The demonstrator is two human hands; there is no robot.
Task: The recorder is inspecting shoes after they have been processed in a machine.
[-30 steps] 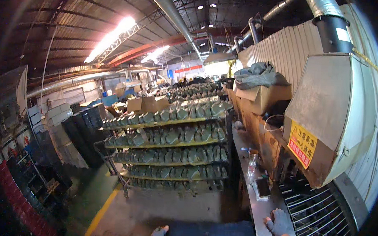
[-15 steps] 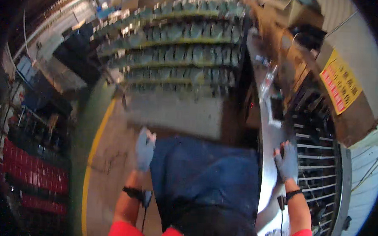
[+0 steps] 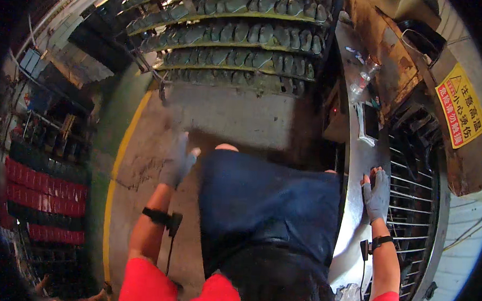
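Left hand (image 3: 178,161) and right hand (image 3: 377,197) sit higher in the head view than a second ago, as the camera tips downward. The left, blurred, hangs beside the dark apron (image 3: 266,195), fingers loosely apart, seemingly empty; the right lies spread on the metal ledge (image 3: 355,192) beside the barred grate (image 3: 411,198), so neither appears to grip anything.

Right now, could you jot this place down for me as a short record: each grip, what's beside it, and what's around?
Left grip: open, nothing seen in it, above the floor
Right grip: open, seemingly resting on the metal ledge
Right of ledge: barred grate
Further along ledge: dark flat object, clear bottle
Ahead: rack with rows of dark forms
Far right: yellow and red sign
Worn: dark blue apron
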